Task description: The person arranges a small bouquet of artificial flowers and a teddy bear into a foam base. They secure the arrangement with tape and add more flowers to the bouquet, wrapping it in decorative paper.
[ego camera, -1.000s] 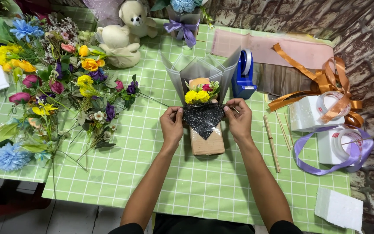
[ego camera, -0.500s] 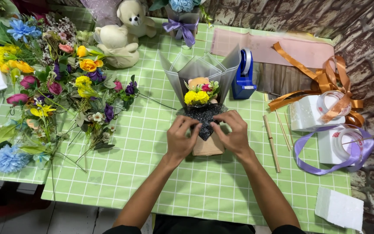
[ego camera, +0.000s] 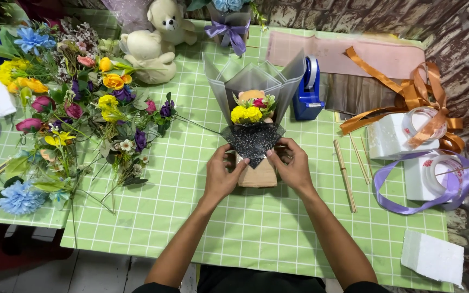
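Left hand (ego camera: 221, 176) and right hand (ego camera: 294, 167): forearms extended from bottom edge, converging at table centre; fingers curled, pinching black glittered wrap (ego camera: 252, 142) at small bouquet (ego camera: 252, 111). Bouquet lying on green checked table (ego camera: 256, 233). Loose flowers (ego camera: 77, 108) left; blue tape dispenser (ego camera: 306, 89), ribbons (ego camera: 416, 100) right.

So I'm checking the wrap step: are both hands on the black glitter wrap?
Touching. The head view shows the left hand and right hand pinching the black glitter wrap on either side.
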